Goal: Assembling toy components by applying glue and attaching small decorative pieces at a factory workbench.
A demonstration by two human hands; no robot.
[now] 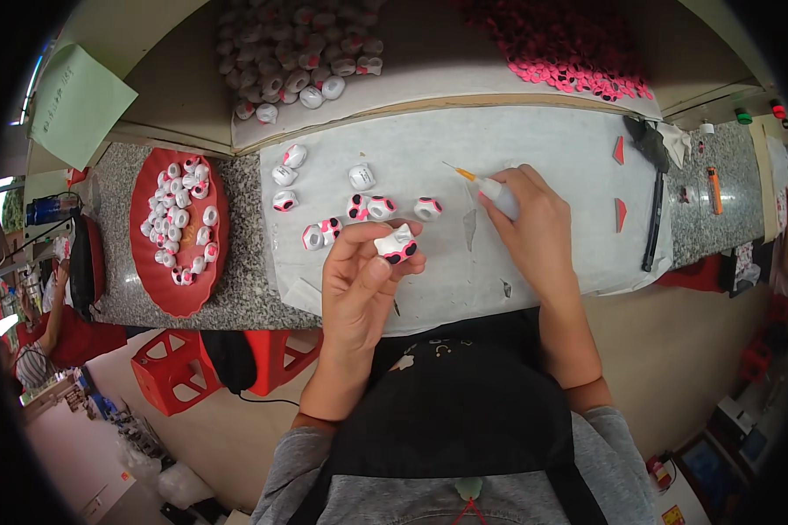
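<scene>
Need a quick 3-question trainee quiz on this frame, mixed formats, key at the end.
1. True or false: the left hand holds a white piece with pink-and-black patches.
2. What does the right hand grip? A) scissors B) a small applicator bottle with an orange needle tip C) a lighter
3. Fill in: the red oval tray of pieces sits to the person's ____.

Key: 1 true; 2 B; 3 left
</scene>
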